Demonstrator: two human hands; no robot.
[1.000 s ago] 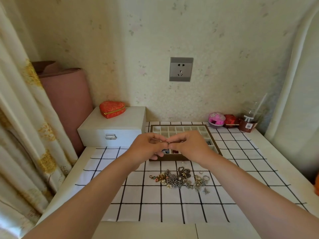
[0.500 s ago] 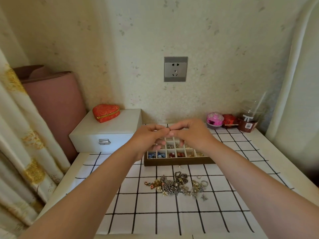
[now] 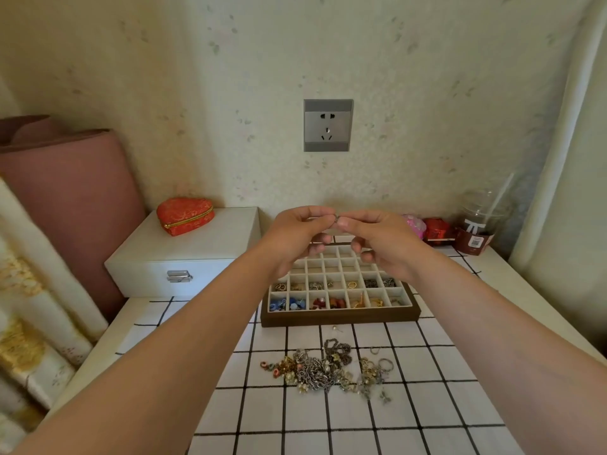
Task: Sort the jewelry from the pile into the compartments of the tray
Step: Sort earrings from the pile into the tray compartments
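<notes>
Both hands are raised over the far half of the tray (image 3: 341, 318), fingertips meeting. The left hand (image 3: 295, 238) and right hand (image 3: 384, 244) each pinch a small metal piece (image 3: 337, 219) between thumb and forefinger; what kind of piece it is cannot be told. It seems they are inspecting or untangling it before placing it. The pile (image 3: 328, 367) lies on the worktop (image 3: 515, 277) just near of the tray, still sizeable, with a loose stud (image 3: 336, 329) between them. Only the two nearest rows hold jewelry, so sorting looks roughly midway. Next, the piece needs lowering into a matching compartment, clear of the thin dividers.
</notes>
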